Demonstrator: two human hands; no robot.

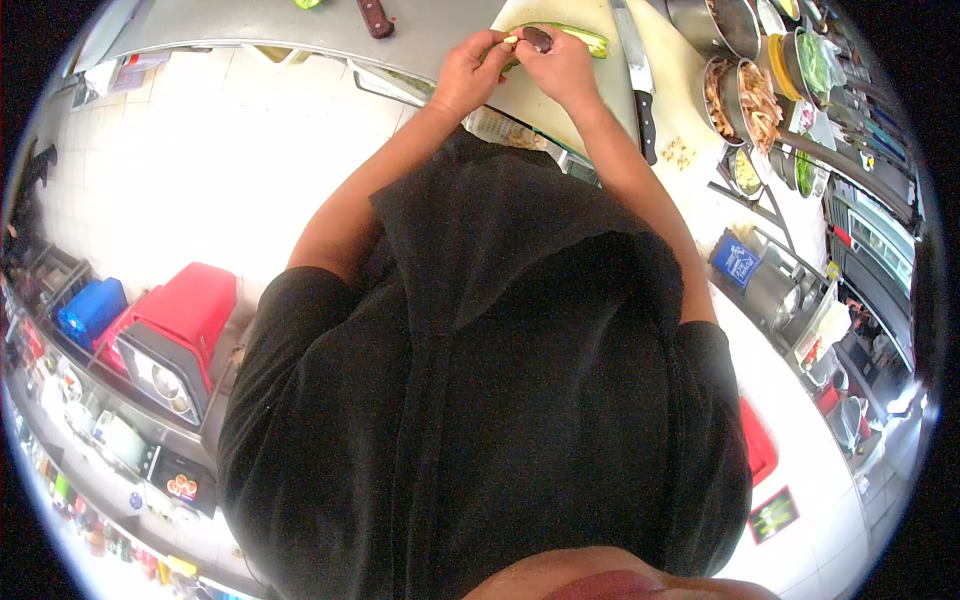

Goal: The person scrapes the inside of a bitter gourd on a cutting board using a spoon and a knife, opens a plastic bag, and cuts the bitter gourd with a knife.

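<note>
My left hand [472, 72] is closed in a pinch on a small pale yellow piece [511, 40], which looks like a peeled clove. Close against it, my right hand [562, 68] is closed around a tool whose rounded dark brown handle end [537, 40] sticks out; its blade, if any, is hidden by the fingers. Both hands are over the near part of a pale cutting board [545, 112]. Behind the right hand lies a cut length of green vegetable with pale flesh [597, 43]. To its right rests a large knife with a black handle [646, 120].
A brown-handled knife [375, 18] lies on the grey counter [270, 22] at left. Small yellowish bits [679, 153] sit right of the board. Metal bowls of sliced food [760, 105] and a bowl of greens [815, 65] stand farther right. A red bin [200, 300] is behind, at left.
</note>
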